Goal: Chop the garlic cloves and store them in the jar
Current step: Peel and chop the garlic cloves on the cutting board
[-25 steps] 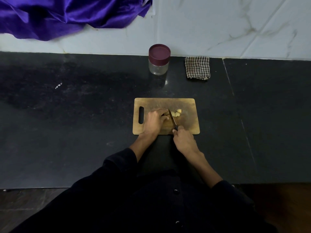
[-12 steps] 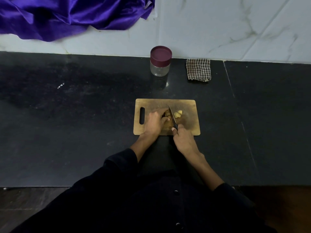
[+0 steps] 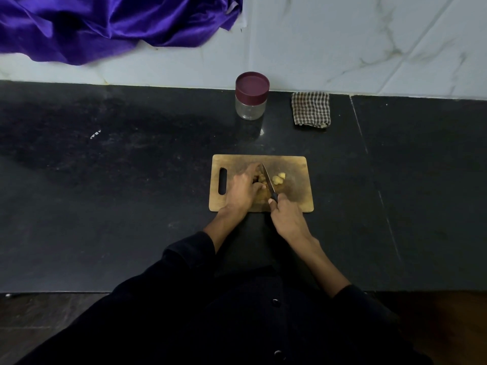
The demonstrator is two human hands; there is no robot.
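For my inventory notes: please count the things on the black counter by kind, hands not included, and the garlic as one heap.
Wooden cutting board: 1
Knife: 1
Garlic heap: 1
Clear jar with maroon lid: 1
Checked cloth: 1
Total: 5

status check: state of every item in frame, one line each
jar: upright, lid on, looks empty
garlic cloves: on the board, some cut, some under the left fingers
knife: gripped by the right hand, blade among the garlic
cutting board: flat on the counter
checked cloth: folded, by the wall
left hand: holding garlic down
right hand: gripping the knife handle
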